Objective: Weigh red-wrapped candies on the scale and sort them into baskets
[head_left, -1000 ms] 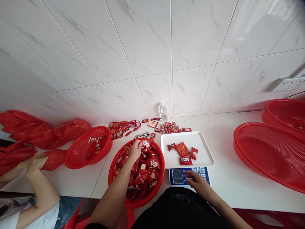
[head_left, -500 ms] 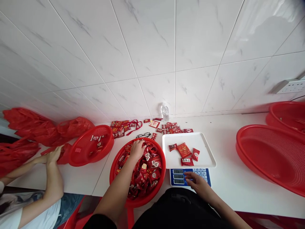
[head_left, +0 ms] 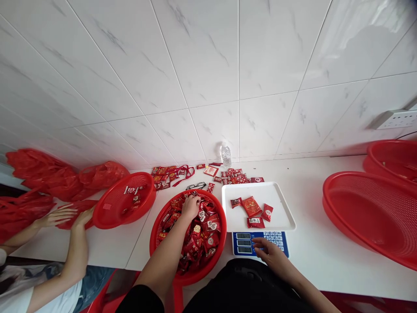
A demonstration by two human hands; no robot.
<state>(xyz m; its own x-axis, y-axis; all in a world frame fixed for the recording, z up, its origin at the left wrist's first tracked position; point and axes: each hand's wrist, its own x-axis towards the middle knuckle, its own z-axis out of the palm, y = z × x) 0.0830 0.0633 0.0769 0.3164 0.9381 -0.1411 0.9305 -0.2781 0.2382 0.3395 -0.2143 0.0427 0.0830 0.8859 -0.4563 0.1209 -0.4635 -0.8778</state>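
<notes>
4 packets [head_left: 251, 206] on 1 tray [head_left: 282, 214]

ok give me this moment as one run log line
left hand: among packets in red basket, grip unclear; right hand: open at scale; white tray: four red packets; co-worker's hands: at red bag
</notes>
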